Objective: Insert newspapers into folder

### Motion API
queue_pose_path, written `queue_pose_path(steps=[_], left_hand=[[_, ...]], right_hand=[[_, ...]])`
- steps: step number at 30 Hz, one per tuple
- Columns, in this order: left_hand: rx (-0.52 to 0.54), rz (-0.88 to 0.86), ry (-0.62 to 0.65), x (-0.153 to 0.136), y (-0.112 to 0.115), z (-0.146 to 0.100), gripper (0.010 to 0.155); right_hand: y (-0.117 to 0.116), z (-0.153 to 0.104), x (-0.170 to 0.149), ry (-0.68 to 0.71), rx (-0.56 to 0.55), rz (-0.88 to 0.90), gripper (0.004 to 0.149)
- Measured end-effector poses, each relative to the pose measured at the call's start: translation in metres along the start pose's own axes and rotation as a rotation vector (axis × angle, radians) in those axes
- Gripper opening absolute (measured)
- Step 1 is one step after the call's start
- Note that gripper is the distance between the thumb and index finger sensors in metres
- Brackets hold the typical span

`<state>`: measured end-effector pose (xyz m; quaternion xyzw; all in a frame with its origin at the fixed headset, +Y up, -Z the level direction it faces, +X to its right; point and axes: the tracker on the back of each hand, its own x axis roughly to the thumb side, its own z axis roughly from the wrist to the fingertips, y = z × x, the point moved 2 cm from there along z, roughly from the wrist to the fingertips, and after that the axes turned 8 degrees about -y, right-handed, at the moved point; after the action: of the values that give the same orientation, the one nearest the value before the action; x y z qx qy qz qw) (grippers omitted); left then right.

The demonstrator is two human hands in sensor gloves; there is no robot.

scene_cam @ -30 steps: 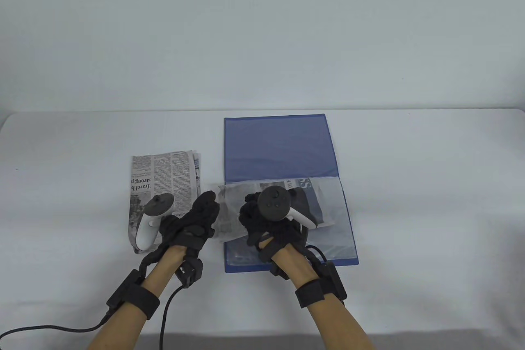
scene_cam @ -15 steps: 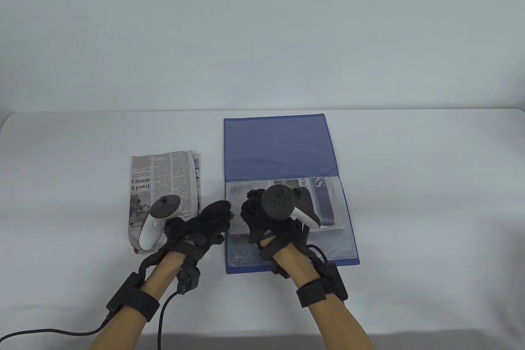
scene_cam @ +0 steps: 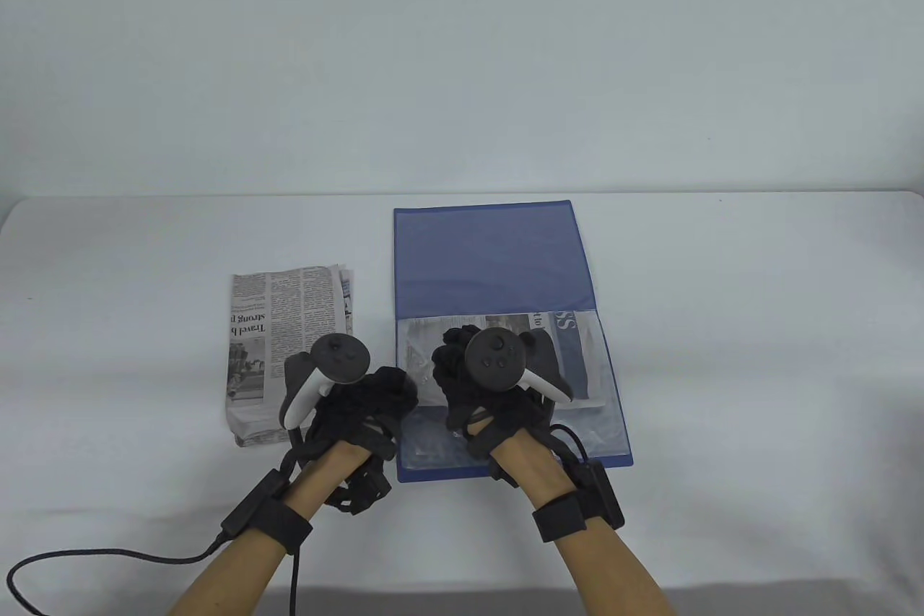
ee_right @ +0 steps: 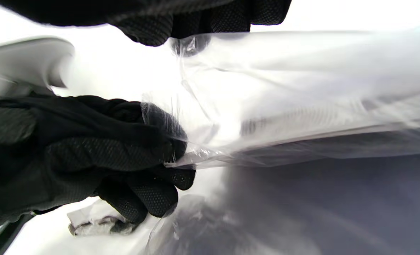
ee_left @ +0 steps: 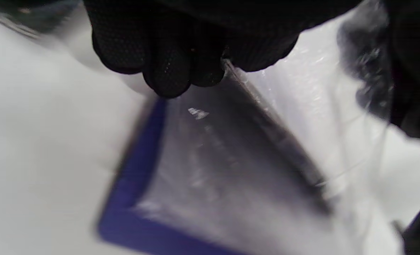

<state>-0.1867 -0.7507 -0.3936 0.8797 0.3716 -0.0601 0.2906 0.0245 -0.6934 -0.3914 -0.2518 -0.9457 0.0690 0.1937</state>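
White table (scene_cam: 758, 327) under a pale blank wall (scene_cam: 462, 53).

Pretty blurry shot: gloved left hand (ee_left: 181, 46) hangs in from the top, fingertips (ee_left: 167, 76) bunched at the edge of a clear plastic sleeve (ee_left: 301, 117) over the blue folder (ee_left: 139, 152), white surface (ee_left: 43, 148) underneath.

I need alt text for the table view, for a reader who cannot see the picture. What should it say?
Two gloved hands work at an open blue folder on a white table: the right hand lies on a newspaper inside the folder's clear sleeve, and the left hand is at the sleeve's left edge. A second folded newspaper lies left of the folder.
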Motion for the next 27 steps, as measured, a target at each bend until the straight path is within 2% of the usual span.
queue_pose_path(steps=[7,10,12,19,23,25,26,27], left_hand=[[-0.174,-0.553,-0.024,0.005,-0.03,0.023,0.041],[-0.225,-0.67,0.04,0.015,-0.042,0.037,0.041],[-0.231,-0.727,0.09,0.023,-0.05,0.048,0.041],[-0.233,-0.877,0.142,0.028,-0.057,0.084,0.043],[-0.376,-0.847,0.202,0.033,-0.042,0.098,0.069],[-0.339,-0.854,0.177,0.029,-0.04,0.099,0.074],[-0.296,-0.818,0.125,0.025,-0.041,0.097,0.076],[-0.201,-0.753,0.037,0.017,-0.045,0.091,0.079]], right_hand=[[0.036,-0.025,0.013,0.128,-0.197,0.065,0.05],[0.042,-0.03,0.02,0.173,-0.251,0.082,0.051],[0.039,-0.03,0.021,0.157,-0.213,0.09,0.053],[0.031,-0.023,0.011,0.132,-0.153,0.167,0.055],[0.03,-0.02,0.004,0.112,-0.139,0.202,0.056],[0.028,-0.019,0.002,0.106,-0.126,0.215,0.056],[0.027,-0.018,0.001,0.102,-0.12,0.217,0.056],[0.025,-0.016,-0.001,0.092,-0.112,0.214,0.056]])
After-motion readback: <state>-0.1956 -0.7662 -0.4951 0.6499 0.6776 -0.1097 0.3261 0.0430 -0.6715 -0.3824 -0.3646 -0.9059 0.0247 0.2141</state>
